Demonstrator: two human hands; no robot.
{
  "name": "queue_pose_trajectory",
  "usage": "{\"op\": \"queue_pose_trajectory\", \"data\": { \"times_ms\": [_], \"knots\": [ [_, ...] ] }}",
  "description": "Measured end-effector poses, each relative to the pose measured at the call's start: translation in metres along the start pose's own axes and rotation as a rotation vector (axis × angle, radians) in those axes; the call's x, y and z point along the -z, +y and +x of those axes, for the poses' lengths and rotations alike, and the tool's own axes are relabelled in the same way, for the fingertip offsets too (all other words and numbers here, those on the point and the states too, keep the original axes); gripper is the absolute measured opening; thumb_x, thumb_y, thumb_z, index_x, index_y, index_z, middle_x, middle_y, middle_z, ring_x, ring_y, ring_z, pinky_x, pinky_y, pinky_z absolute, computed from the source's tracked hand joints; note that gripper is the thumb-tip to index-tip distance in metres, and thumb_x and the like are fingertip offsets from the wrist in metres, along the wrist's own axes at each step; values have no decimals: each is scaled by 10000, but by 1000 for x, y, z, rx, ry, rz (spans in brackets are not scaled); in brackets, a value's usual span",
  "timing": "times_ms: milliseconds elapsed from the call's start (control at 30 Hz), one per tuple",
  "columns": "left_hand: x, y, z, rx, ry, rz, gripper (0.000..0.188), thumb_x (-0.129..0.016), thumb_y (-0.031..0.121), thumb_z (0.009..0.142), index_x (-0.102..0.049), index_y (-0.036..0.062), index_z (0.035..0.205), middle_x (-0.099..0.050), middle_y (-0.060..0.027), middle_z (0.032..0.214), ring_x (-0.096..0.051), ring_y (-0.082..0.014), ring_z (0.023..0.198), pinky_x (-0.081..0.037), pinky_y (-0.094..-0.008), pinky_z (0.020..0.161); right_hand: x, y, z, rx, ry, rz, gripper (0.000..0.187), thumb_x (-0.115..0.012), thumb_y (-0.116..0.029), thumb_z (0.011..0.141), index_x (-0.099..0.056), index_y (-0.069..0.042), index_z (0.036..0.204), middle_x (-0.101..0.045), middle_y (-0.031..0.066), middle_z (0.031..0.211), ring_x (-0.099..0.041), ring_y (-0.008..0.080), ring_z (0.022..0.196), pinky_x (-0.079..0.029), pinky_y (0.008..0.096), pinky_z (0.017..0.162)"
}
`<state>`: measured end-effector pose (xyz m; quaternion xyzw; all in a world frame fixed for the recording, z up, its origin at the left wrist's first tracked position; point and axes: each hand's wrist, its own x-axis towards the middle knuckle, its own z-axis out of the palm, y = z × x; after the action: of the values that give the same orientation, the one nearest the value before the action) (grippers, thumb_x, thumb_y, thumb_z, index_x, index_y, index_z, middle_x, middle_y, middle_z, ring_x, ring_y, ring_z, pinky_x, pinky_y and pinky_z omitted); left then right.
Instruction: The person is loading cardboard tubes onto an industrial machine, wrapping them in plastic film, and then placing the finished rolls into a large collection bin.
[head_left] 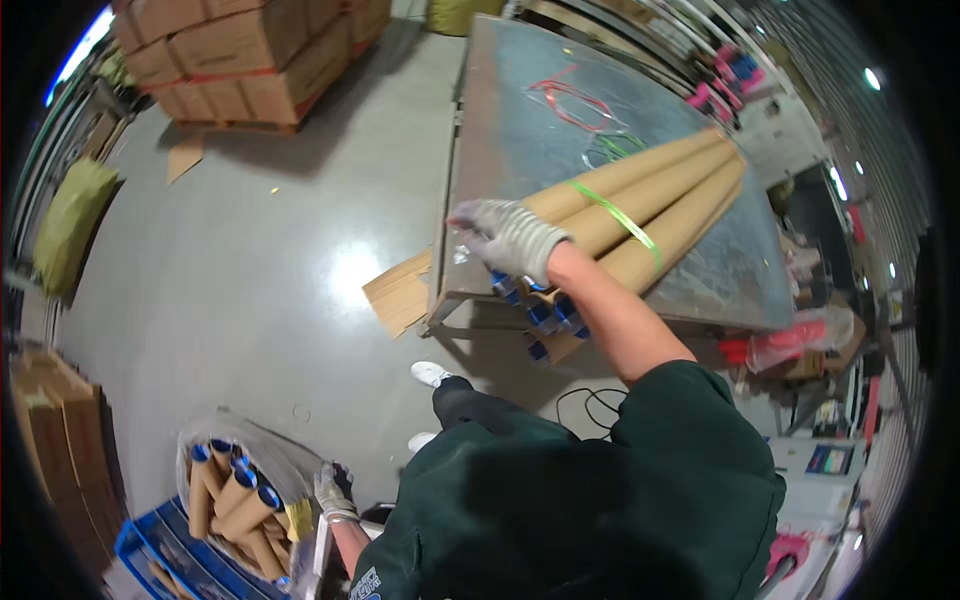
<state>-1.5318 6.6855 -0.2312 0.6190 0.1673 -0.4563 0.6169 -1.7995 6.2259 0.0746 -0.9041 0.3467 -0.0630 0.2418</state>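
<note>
Your right hand (pixel 508 238) stretched up-left at near ends of tube bundle (pixel 655 195), centre-right; can't tell fingers' grip. Your left hand (pixel 336 492) beside tube-filled bag (pixel 292 462), lower left; fingers unclear.

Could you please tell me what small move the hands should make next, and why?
Perhaps the right hand could ease the green-banded tubes slightly farther onto the table, since their blue ends appear to jut past its near edge and this hand is close to them.

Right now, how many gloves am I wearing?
2: one on your right hand, by the strapped cardboard tubes; one on your left hand, beside the plastic bag.
</note>
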Motion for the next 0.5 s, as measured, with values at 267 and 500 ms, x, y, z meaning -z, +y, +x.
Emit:
{"op": "queue_pose_trajectory", "data": {
  "times_ms": [267,500],
  "knots": [
    [-282,49,-41,-54,-560,540,314,-574,216,859,-556,45,1121,-602,-40,903,-580,-132,777,-485,-281,672,52,123,-84,31,-164,-503,585,-730,-160,579,-530,-121,1128,-539,109,1128,-463,290,1122,-369,388,965],
    [-351,40,-88,-79,-850,609,385,-587,214,848,-517,-4,1158,-608,-82,951,-591,-161,829,-488,-284,728,49,100,-45,115,-531,-503,540,-745,-185,527,-561,-75,1022,-602,134,930,-559,312,948,-457,412,822]
  ]
}}
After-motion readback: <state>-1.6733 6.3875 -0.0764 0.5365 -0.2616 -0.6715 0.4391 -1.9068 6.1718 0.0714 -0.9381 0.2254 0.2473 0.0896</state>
